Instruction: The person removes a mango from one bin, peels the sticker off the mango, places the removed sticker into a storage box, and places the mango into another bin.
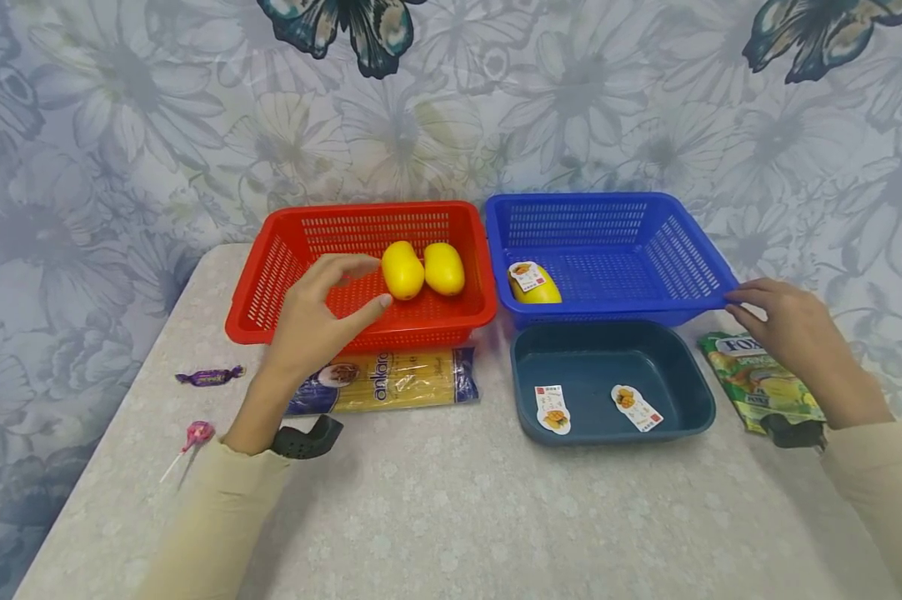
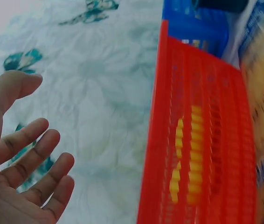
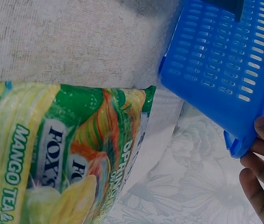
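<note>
My left hand (image 1: 312, 312) hovers over the front left of the red basket (image 1: 413, 335), thumb and fingers spread with nothing between them. Two smooth yellow mango-shaped fruits (image 1: 402, 272) lie side by side in that basket, just right of its fingertips. In the left wrist view the fingers (image 2: 34, 140) are relaxed and apart from the basket's wall. With thumb and fingertips, my right hand (image 1: 792, 329) pinches the front right rim corner of the blue basket (image 3: 216, 70). Inside the blue basket, at its front left, sits another yellow fruit (image 1: 544, 292) under a white sticker (image 1: 528, 275).
A dark teal tub (image 1: 608, 433) with two stickers stands before the blue basket. A pasta packet (image 1: 413, 379) lies before the red one. At left are a purple-wrapped candy (image 1: 211, 377) and a lollipop (image 1: 199, 432). A Fox's candy bag (image 1: 759, 375) lies under the right hand.
</note>
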Demonstrator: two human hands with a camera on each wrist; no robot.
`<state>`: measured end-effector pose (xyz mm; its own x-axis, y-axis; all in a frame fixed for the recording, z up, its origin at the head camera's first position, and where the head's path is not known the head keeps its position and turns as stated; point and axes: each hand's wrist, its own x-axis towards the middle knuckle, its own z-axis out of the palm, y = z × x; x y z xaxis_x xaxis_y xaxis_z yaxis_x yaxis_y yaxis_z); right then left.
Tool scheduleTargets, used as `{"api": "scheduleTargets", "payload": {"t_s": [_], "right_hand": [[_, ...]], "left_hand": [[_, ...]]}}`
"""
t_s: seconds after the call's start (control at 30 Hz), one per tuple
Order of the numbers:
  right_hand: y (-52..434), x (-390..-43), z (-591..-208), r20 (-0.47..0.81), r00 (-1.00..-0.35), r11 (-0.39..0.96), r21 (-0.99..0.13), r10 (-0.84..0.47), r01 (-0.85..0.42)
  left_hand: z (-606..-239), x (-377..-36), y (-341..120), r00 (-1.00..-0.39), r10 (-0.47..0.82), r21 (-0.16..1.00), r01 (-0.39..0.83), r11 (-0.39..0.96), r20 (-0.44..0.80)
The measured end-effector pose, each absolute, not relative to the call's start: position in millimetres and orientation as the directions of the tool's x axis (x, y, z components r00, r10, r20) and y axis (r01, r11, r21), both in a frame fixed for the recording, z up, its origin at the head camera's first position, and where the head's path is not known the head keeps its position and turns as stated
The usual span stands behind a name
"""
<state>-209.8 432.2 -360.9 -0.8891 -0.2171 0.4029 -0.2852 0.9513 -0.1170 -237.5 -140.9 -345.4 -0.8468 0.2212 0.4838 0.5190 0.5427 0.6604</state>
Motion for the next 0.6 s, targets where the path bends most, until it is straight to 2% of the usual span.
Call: {"api": "scheduleTargets", "payload": {"t_s": [0.3, 0.6], "right_hand": [[429, -209, -362, 0.395, -0.895, 0.954, -0.122, -0.208, -0.275], [431, -206, -362, 0.406, -0.889, 0.951, -0.124, -0.213, -0.284]], "left_hand": [[-334, -269, -90, -0.846, 0.341, 0.683, 0.533, 0.5, 0.41], [-322, -294, -45, -0.859, 0.432, 0.617, 0.503, 0.605, 0.277]]}}
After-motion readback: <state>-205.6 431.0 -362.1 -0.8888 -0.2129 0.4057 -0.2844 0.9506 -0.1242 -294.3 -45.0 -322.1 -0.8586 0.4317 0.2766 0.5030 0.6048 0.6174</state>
